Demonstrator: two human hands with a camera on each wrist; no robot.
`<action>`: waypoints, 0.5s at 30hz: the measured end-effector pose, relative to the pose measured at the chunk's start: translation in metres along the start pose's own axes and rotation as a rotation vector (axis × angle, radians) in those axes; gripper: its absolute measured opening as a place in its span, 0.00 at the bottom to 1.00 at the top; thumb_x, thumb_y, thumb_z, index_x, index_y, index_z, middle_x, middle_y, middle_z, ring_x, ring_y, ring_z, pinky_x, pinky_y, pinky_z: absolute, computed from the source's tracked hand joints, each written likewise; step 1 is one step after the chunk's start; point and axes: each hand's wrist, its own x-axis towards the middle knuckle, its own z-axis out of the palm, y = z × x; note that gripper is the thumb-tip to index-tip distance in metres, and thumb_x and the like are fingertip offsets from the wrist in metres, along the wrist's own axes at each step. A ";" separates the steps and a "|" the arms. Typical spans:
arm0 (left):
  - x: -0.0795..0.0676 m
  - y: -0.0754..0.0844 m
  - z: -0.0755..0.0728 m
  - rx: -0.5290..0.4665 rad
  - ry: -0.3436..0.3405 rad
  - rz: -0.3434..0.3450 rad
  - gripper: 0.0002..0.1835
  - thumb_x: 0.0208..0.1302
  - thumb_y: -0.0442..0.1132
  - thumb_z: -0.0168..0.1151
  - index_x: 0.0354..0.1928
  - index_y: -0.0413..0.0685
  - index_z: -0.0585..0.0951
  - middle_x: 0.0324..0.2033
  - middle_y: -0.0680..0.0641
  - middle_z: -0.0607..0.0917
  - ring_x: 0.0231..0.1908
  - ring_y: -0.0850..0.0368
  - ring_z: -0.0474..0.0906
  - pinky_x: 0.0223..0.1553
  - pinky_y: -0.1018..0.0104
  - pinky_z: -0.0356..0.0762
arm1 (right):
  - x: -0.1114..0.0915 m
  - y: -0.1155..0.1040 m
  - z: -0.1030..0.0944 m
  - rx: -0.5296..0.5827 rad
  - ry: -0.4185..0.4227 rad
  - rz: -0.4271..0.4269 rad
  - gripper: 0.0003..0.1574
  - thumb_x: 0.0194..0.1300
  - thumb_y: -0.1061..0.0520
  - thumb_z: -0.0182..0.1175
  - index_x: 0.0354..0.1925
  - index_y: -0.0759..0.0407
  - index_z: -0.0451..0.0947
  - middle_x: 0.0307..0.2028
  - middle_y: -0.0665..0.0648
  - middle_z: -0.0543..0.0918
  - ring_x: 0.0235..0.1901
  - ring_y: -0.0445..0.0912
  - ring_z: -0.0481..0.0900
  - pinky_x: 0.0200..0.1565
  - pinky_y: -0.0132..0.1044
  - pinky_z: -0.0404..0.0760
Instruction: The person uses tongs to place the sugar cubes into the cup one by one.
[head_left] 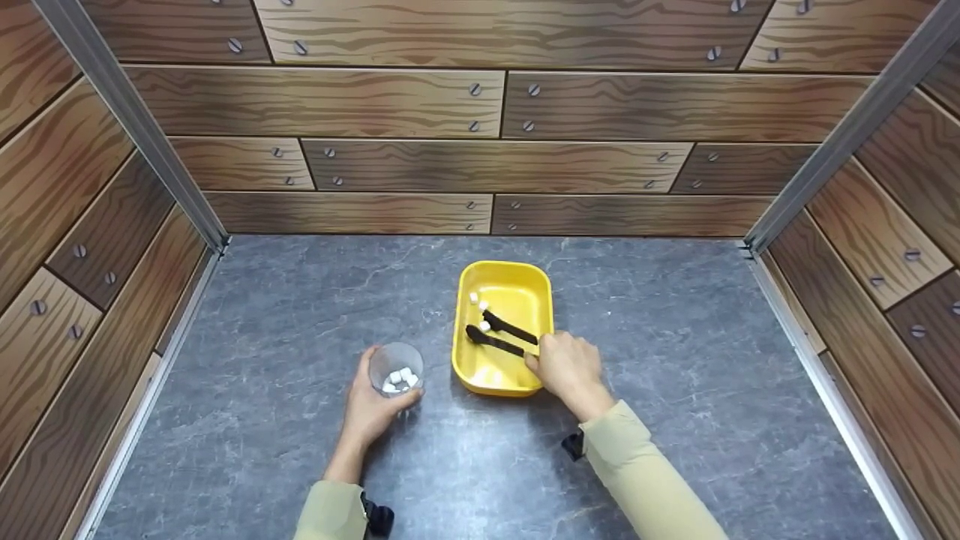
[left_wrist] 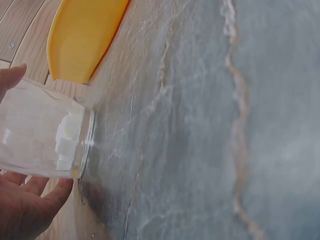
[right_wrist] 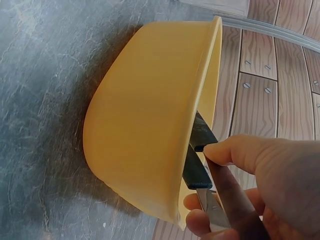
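In the head view, the left hand curls round a clear cup, thumb on the near side, and several white cubes lie in the bottom of the cup. Just to the right, near the cup but apart from it, a yellow tray sits on the grey tabletop. The right hand grips tongs over the tray's right rim; their two black tips are parted inside it, with one loose cube between them. Whether they touch it, I cannot tell. Two more cubes lie beyond the tips, towards the far left of the tray. Wood-patterned walls stand behind and at both sides.

In the left wrist view, the thumb and fingers hold the cup from opposite sides, its base close to the tabletop, with the cubes gathered there. Part of the tray shows beyond.

In the right wrist view, the thumb and fingers pinch the metal arms of the tongs, whose black ends dip past the tray's rim
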 end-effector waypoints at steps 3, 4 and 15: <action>0.000 0.001 -0.001 0.014 -0.011 -0.006 0.57 0.37 0.46 0.83 0.71 0.45 0.62 0.62 0.33 0.72 0.61 0.36 0.69 0.59 0.43 0.69 | 0.000 0.000 0.000 -0.001 0.013 -0.005 0.25 0.61 0.41 0.63 0.21 0.59 0.76 0.20 0.58 0.77 0.18 0.56 0.75 0.19 0.51 0.75; 0.000 0.001 -0.001 0.017 -0.014 -0.013 0.57 0.38 0.46 0.83 0.71 0.46 0.62 0.63 0.34 0.71 0.61 0.36 0.69 0.60 0.43 0.68 | 0.000 0.000 0.001 0.000 0.018 -0.006 0.25 0.61 0.41 0.63 0.21 0.59 0.76 0.20 0.58 0.77 0.18 0.57 0.75 0.19 0.51 0.75; 0.000 0.001 -0.001 0.003 -0.008 -0.007 0.56 0.37 0.44 0.83 0.71 0.47 0.63 0.62 0.34 0.72 0.60 0.37 0.70 0.60 0.44 0.68 | -0.002 0.003 0.003 0.002 0.097 -0.063 0.22 0.61 0.46 0.64 0.18 0.58 0.76 0.19 0.57 0.76 0.17 0.56 0.74 0.18 0.50 0.75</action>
